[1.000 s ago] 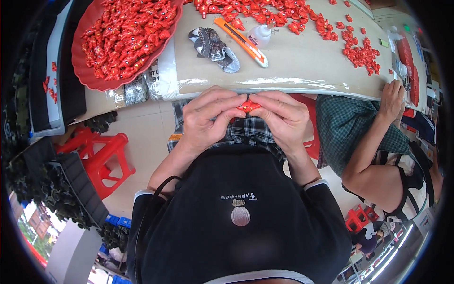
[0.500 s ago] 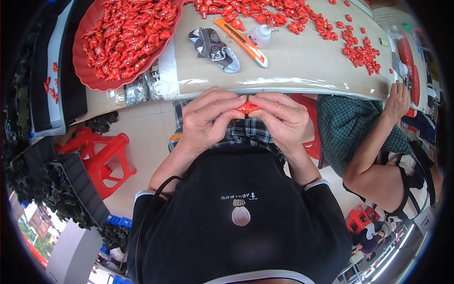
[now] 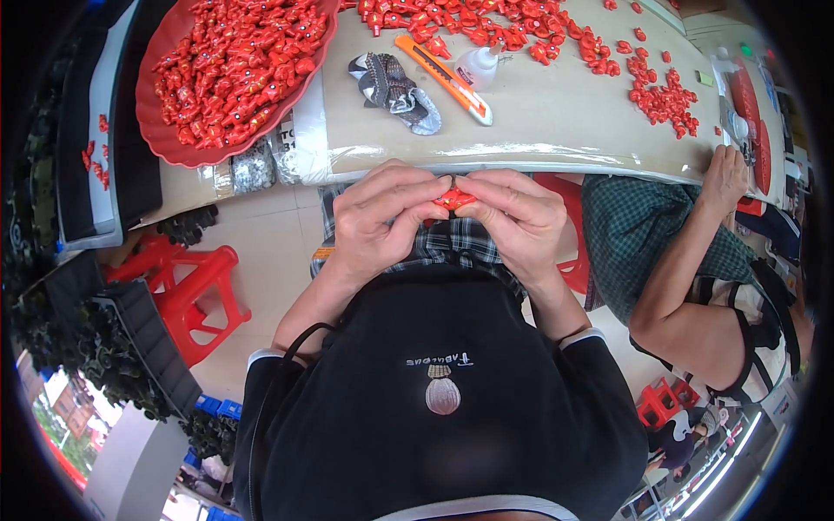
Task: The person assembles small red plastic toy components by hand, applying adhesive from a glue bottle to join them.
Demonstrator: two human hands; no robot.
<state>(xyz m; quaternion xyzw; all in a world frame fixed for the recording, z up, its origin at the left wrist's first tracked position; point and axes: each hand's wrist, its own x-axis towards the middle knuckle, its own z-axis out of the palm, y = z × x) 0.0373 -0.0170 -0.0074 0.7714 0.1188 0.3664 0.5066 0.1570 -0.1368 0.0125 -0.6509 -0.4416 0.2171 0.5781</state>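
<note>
A small red plastic piece with yellow marks [image 3: 454, 200] is pinched between both my hands, just off the table's near edge. My left hand [image 3: 382, 208] grips its left end with thumb and fingertips. At the other end, the thumb and fingers of my right hand [image 3: 519, 213] close on it. Fingertips cover much of the piece, so its full shape is hidden. Beyond my hands on the table lie an orange utility knife [image 3: 443, 80], a white squeeze bottle [image 3: 477, 68] and a crumpled grey patterned cloth [image 3: 393, 92].
A red scalloped basin [image 3: 149, 130] heaped with small red figures stands at the left. Loose red parts [image 3: 665, 100] are strewn over the table's far side and right. A co-worker's arm [image 3: 686, 252] reaches in at right. A red stool [image 3: 204, 295] stands at lower left.
My hands stay in nearly the same place, still pinching the red piece. The co-worker's hand at the right has shifted slightly toward the left.
</note>
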